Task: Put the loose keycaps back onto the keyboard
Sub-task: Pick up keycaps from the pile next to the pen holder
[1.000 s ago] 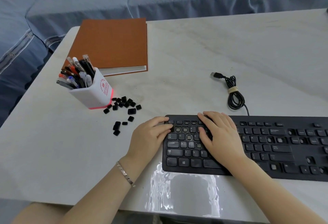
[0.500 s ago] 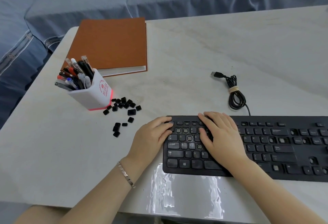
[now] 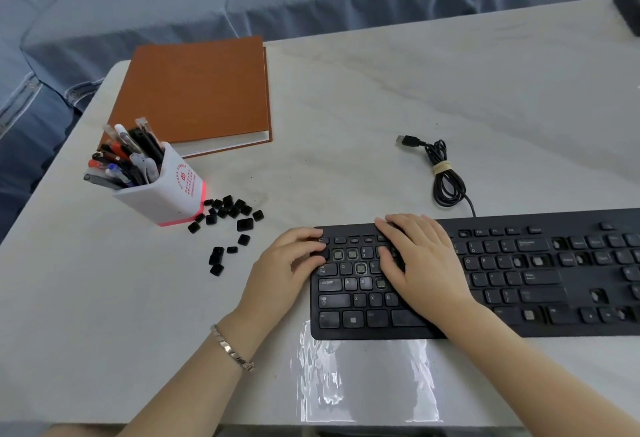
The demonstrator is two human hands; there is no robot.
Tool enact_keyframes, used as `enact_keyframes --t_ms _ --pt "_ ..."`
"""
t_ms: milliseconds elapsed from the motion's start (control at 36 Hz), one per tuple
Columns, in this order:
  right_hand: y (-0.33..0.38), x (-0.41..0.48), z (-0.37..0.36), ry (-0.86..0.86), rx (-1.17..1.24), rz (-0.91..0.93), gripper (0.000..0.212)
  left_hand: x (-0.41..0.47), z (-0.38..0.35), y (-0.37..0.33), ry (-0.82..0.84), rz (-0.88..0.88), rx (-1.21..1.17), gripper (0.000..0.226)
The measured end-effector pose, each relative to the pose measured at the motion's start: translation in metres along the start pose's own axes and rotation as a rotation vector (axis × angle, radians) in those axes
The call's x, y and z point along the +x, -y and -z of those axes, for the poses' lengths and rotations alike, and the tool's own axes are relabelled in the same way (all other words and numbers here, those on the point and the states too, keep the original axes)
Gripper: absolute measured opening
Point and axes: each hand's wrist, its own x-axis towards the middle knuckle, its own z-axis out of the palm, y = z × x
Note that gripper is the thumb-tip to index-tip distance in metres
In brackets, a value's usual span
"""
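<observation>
A black keyboard lies along the near right of the table, with several bare key sockets showing in its left block and on the right side. Several loose black keycaps lie scattered to its left, beside the pen holder. My left hand rests at the keyboard's left edge, fingertips on the top-left keys. My right hand lies flat over the left-middle keys, its fingers pressing down on the upper rows. I cannot see a keycap under either hand.
A white pen holder full of pens stands left of the keycaps. An orange-brown book lies behind it. The keyboard's coiled USB cable sits behind the keyboard. A dark object is at the far right edge.
Both hands stay on the keyboard's left part with almost no movement; only the camera view has shifted slightly.
</observation>
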Motion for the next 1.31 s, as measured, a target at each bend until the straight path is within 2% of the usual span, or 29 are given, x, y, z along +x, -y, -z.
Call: enact_keyframes --t_ms 194,278,333,444,528,722,833,917,1000,1306 --pt "0.0 -0.001 0.0 0.002 0.0 -0.005 0.039 0.007 0.006 -0.009 0.048 0.138 -0.093 0.024" --pt "0.0 0.0 0.001 0.008 -0.001 -0.009 0.039 0.011 0.006 -0.017 0.042 0.261 -0.097 0.028" --pt "0.001 0.0 0.001 0.007 -0.001 -0.01 0.039 0.009 0.003 -0.021 0.016 0.326 -0.098 0.026" --pt "0.0 0.0 0.001 0.002 0.001 -0.01 0.039 -0.003 -0.003 -0.024 -0.033 0.329 -0.124 0.015" --pt "0.0 0.0 0.0 0.003 0.001 -0.014 0.039 -0.007 -0.006 -0.024 -0.108 0.353 -0.253 0.02" --pt "0.001 -0.001 0.001 0.019 -0.003 -0.024 0.04 0.003 -0.015 -0.032 -0.24 0.586 -0.489 0.016" --pt "0.001 0.0 0.001 0.025 -0.002 -0.024 0.04 0.002 -0.011 -0.029 -0.244 0.679 -0.526 0.033" --pt "0.002 0.0 0.001 0.021 -0.005 -0.023 0.04 0.004 -0.009 -0.028 -0.178 0.669 -0.469 0.038" --pt "0.002 0.0 0.001 0.018 -0.003 -0.027 0.04 0.005 -0.01 -0.029 -0.146 0.613 -0.406 0.019" --pt "0.002 0.0 0.002 0.014 -0.022 -0.023 0.041 0.003 -0.014 -0.027 -0.19 0.624 -0.324 0.008"
